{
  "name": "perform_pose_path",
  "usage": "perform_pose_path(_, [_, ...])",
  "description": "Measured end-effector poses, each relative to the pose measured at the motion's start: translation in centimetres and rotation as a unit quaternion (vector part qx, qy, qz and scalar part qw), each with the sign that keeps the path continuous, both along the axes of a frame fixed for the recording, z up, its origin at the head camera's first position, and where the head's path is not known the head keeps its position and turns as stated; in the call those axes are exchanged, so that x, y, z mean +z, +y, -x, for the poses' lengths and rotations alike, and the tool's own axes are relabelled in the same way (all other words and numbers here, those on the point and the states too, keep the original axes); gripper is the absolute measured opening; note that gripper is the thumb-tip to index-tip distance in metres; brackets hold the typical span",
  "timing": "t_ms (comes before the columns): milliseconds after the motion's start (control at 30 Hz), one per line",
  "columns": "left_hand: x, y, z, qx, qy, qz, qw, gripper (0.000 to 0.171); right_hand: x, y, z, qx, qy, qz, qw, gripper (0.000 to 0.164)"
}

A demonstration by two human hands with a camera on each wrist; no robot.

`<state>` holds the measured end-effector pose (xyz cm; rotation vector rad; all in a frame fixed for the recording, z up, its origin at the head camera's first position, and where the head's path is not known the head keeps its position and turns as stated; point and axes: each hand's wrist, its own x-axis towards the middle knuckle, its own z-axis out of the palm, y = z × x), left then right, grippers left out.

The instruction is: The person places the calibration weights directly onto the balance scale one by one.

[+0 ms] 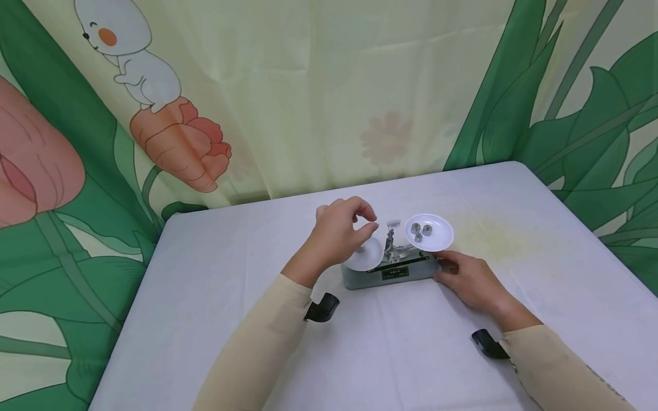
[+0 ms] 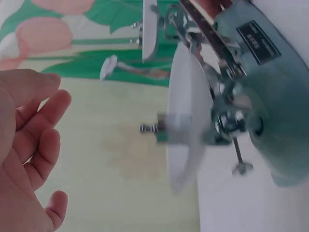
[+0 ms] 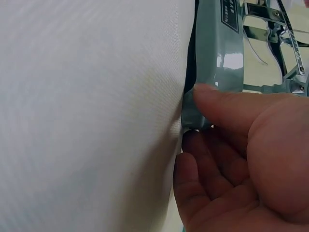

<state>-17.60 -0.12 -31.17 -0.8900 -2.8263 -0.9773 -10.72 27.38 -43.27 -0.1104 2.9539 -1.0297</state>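
A grey-green balance scale [image 1: 354, 279] stands on the table with two white pans. Three small silver nuts [image 1: 415, 228] lie in the right pan [image 1: 442, 242]. On the left pan [image 1: 367, 261] sits a blurred weight [image 2: 174, 128] with a narrow metal knob, best seen in the left wrist view. My left hand [image 1: 339, 228] hovers just above that pan, apart from the weight, fingers loosely bent and nothing between them. With thumb and fingers, my right hand [image 1: 475, 279] grips the right end of the scale's base [image 3: 219, 63]; the fingertips behind it are partly hidden.
A white cloth covers the table [image 1: 288, 354]. Behind it hangs a printed curtain [image 1: 308, 114] with leaves and a cartoon animal on a carrot. A black band part [image 1: 322, 308] juts from the left wrist, another [image 1: 489, 344] from the right.
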Motion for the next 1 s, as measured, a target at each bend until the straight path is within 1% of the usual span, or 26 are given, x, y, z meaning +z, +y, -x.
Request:
perform_pose_path(100, [-0.7,-1.7,-0.4,0.023,-0.006,-0.038,0.999,0.01,-0.1,-0.1,-0.1,-0.001,-0.007,-0.002,1.0,0.051])
perform_pose_path(167, [-1.2,-2.9,-0.7,0.035,-0.013,-0.049,0.9981,0.011,-0.2,-0.1,-0.2,-0.002,-0.011,-0.002,1.0,0.051])
perform_pose_path(267, [-2.1,-4.6,-0.9,0.053,-0.023,-0.052,0.997,0.011,-0.3,-0.2,-0.4,-0.001,-0.009,0.0,1.0,0.051])
perform_pose_path(333, [-2.6,-5.8,-1.1,0.07,-0.04,-0.055,0.9952,0.013,-0.3,-0.3,-0.3,-0.002,-0.006,-0.001,1.0,0.051])
perform_pose_path(500, [-4.2,-8.7,-1.3,0.127,-0.09,-0.059,0.9861,0.015,0.1,-0.2,-0.1,-0.005,-0.005,-0.005,1.0,0.052])
perform_pose_path(600, [-5.5,-10.0,-1.6,0.148,-0.104,-0.05,0.9822,0.015,0.1,-0.3,-0.1,-0.007,-0.008,-0.006,1.0,0.052])
perform_pose_path(667, [-6.4,-10.5,-1.8,0.156,-0.111,-0.043,0.9805,0.014,0.2,-0.3,-0.2,-0.008,-0.011,-0.006,1.0,0.052])
perform_pose_path(767, [-7.7,-10.8,-2.2,0.158,-0.122,-0.035,0.9792,0.014,0.2,-0.4,-0.2,-0.009,-0.014,-0.005,1.0,0.052])
perform_pose_path(933, [-9.6,-10.6,-2.8,0.168,-0.146,-0.028,0.9745,0.018,0.2,-0.3,-0.1,-0.007,-0.013,-0.005,1.0,0.053])
perform_pose_path(1000, [-10.2,-10.4,-2.9,0.171,-0.146,-0.025,0.974,0.018,0.2,-0.4,-0.1,-0.005,-0.01,-0.004,1.0,0.052])
